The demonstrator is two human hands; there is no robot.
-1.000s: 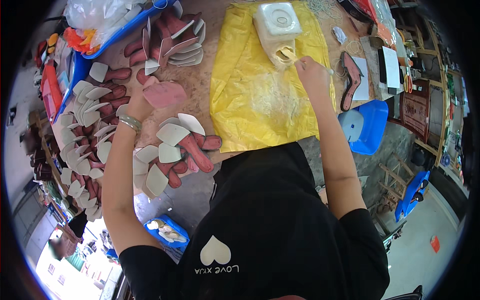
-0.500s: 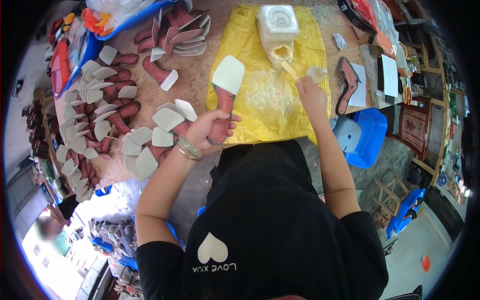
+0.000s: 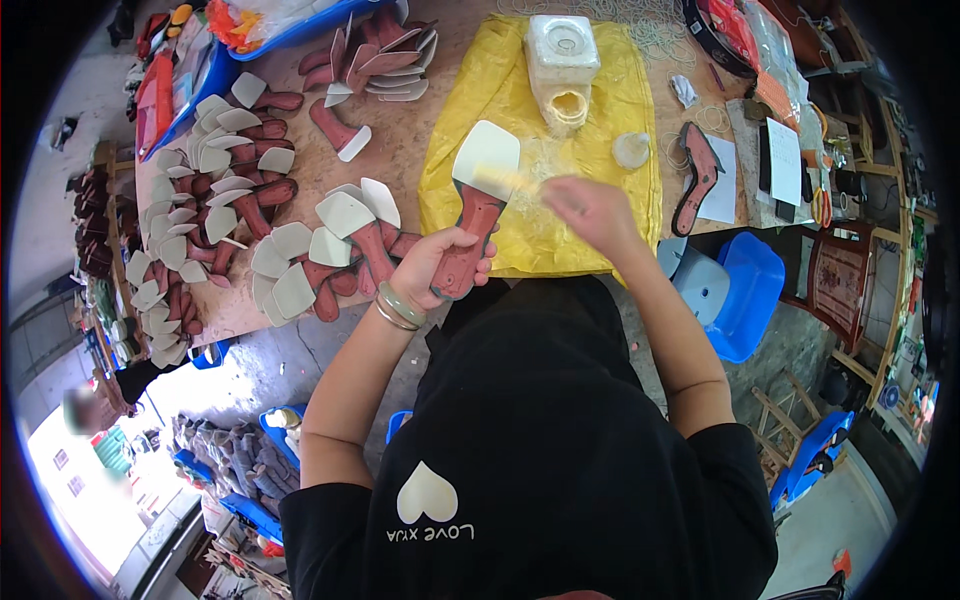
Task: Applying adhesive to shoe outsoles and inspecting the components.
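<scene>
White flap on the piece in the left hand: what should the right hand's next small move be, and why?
Perhaps draw the pale tool across the white flap. The right hand holds the blurred tool over the flap's lower part, though contact is unclear, and the left hand grips the red part below, leaving the flap free of fingers.

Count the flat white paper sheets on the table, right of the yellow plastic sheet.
2. One white paper sheet lies partly under a red, black-edged, sole-shaped piece; the other sheet is farther right, over a flat black object. More could be hidden beneath things.
</scene>
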